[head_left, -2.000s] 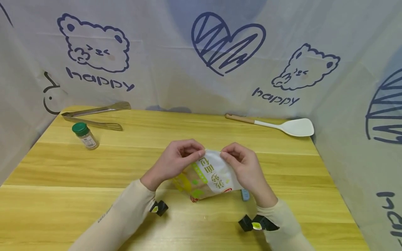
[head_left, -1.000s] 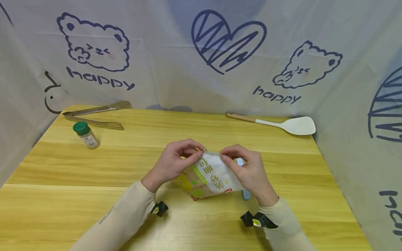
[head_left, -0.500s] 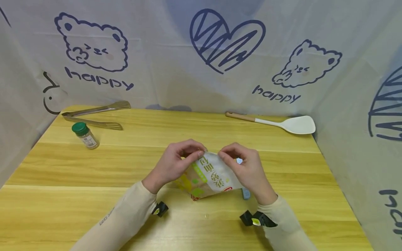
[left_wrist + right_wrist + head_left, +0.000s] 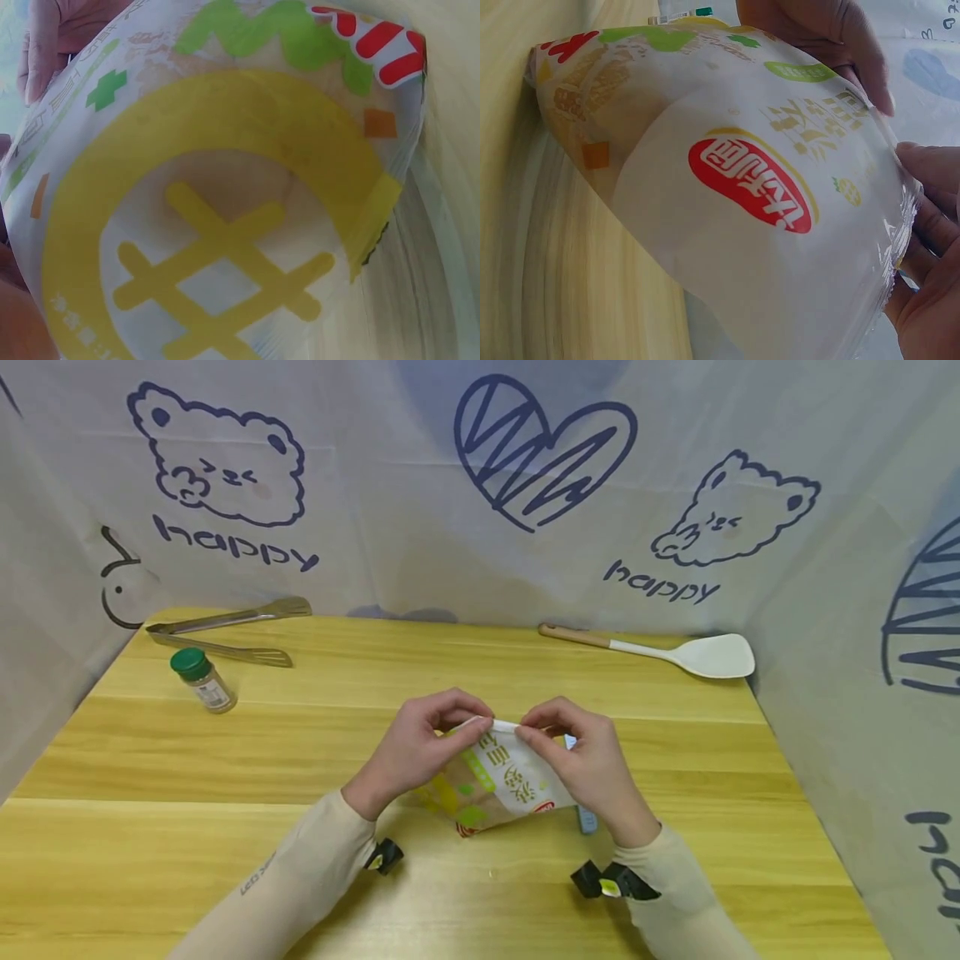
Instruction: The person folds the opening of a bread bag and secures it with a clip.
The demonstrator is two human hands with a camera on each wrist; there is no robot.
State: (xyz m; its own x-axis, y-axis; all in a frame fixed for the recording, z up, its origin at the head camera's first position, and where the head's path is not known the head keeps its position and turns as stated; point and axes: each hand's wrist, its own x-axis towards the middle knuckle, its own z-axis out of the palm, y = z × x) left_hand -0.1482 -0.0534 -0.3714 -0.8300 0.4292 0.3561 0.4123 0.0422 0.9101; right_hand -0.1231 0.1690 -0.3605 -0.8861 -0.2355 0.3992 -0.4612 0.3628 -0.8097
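Observation:
A bread packet of white and clear plastic with green, yellow and red print is held tilted above the table. My left hand pinches its upper edge between thumb and fingers. A short way to the right, my right hand pinches the same edge. Between the two thumbs the edge looks folded over in a narrow white strip. The left wrist view shows the packet's yellow ring print up close. In the right wrist view its red logo and crimped seam are visible, and bread shows through the clear part.
Metal tongs lie at the back left, with a green-capped spice jar in front of them. A white spatula with a wooden handle lies at the back right. A light-blue object is mostly hidden behind the packet and right hand.
The right hand has shifted slightly left, toward the left hand. The packet's top edge between the thumbs now looks folded over. Both hands have kept their pinch.

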